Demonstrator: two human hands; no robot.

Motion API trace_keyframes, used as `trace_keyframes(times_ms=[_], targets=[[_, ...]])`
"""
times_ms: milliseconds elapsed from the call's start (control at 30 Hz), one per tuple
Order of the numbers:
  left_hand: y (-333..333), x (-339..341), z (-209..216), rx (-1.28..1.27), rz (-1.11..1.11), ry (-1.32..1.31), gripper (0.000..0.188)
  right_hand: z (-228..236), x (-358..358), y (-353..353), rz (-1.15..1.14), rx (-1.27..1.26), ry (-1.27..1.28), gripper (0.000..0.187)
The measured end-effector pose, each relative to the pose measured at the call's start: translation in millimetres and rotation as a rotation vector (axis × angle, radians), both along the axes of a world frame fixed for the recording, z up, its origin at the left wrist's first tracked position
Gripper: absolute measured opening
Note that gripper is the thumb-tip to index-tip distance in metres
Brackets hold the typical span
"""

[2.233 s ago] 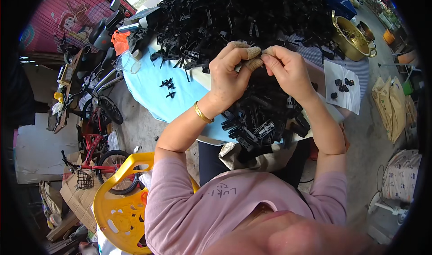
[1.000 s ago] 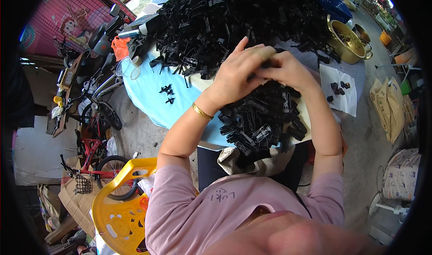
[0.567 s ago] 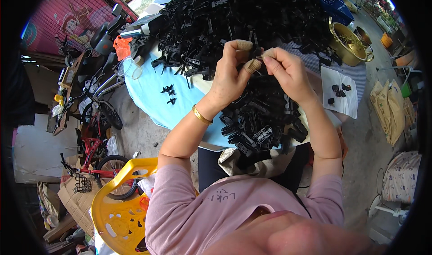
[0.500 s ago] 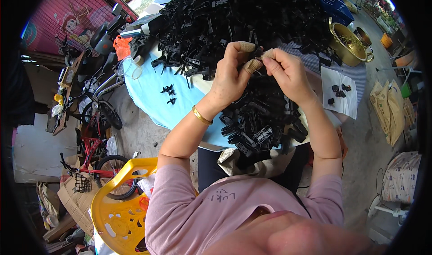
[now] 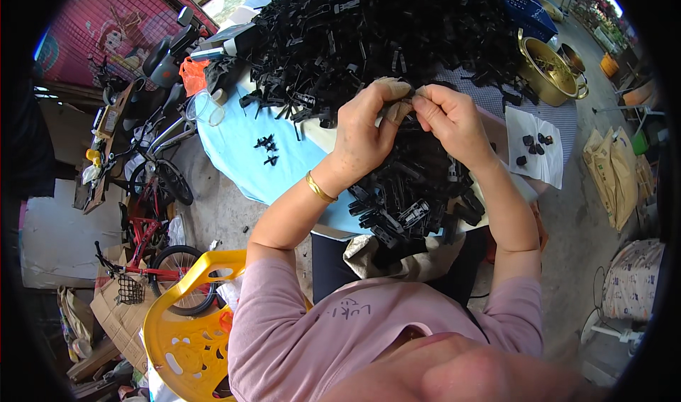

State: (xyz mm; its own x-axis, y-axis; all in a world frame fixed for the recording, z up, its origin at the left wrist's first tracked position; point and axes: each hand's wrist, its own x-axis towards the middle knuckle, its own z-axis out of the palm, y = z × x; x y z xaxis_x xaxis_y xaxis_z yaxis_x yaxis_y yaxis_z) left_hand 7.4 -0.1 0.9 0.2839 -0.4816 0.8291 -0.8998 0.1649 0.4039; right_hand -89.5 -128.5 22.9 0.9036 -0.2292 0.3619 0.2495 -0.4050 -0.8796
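Both hands up over the table [image 5: 234,168], fingertips nearly meeting. Left hand [image 5: 362,132]: thumb and forefinger curled close, tan covers [image 5: 399,111] on the tips. Right hand [image 5: 454,124]: thumb and forefinger pinched together, tips just beside the left's. Can't tell what, if anything, either has hold of; tips too small against the black behind. Smaller heap of black plastic parts [image 5: 411,214] sits between the forearms, from just under the hands to the table's near edge. Big black pile [image 5: 383,26] starts just past the fingertips, runs toward the far edge. A few small black pieces [image 5: 267,145] lie apart on the blue cloth [image 5: 298,171], left of the left hand. White paper [image 5: 523,122] with dark lumps [image 5: 528,140] near the right edge, well apart from the right hand
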Motion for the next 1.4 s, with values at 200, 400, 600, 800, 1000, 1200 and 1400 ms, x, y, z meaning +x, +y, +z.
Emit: trace_keyframes(times_ms=[200,400,600,800,1000,1200,1400], targets=[[0,6,17,-0.143,-0.536,1.153,0.029,-2,5,-7,-0.096,-0.195,-0.357,0.011],[2,12,14,-0.133,-0.828,1.479,0.032,4,2,-10,-0.051,-0.278,-0.524,0.011],[4,4,17,0.143,-0.751,1.258,0.036,2,-2,-9,-0.008,-0.210,-0.481,0.015],[4,-10,12,0.186,-0.591,0.871,0.049,-6,3,-9,-0.033,0.020,-0.238,0.016],[0,-1,3,0.133,-0.482,0.874,0.042,0,0,-15,0.090,0.193,-0.004,0.014],[1,-1,2,0.072,-0.493,0.899,0.034,-3,1,-6,0.068,0.073,-0.022,0.016],[4,-3,0,-0.018,-0.489,0.779,0.028,2,-4,-1,0.061,0.060,0.076,0.015]])
